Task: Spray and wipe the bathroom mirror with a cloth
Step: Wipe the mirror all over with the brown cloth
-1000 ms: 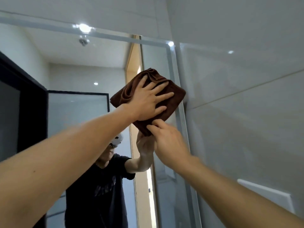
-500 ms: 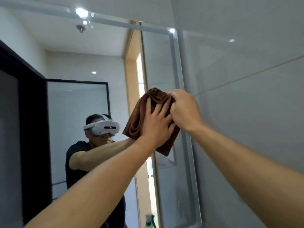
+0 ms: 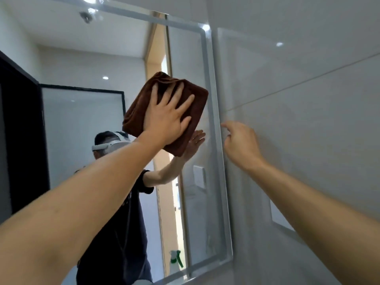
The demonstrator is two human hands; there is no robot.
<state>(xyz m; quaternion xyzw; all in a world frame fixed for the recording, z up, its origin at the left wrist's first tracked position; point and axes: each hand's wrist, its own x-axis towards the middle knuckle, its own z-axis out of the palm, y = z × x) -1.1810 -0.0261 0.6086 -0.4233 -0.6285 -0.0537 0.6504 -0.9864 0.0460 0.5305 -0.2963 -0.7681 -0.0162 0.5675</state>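
A folded brown cloth (image 3: 191, 93) lies flat against the mirror (image 3: 78, 130) near its right side. My left hand (image 3: 166, 118) presses on the cloth with its fingers spread. My right hand (image 3: 240, 145) hangs in the air to the right of the mirror's frosted right border (image 3: 218, 161), in front of the tiled wall, fingers loosely curled and holding nothing. A spray bottle with a green trigger (image 3: 175, 259) shows only as a reflection low in the mirror.
Pale glossy wall tiles (image 3: 308, 99) fill the right side, with a white wall plate (image 3: 281, 219) behind my right forearm. The mirror reflects a person in a dark shirt with a white headset, a black-framed glass panel and a doorway.
My right hand has let go of the cloth and moved right, off the mirror. My left hand alone presses the cloth, which sits flatter on the glass.
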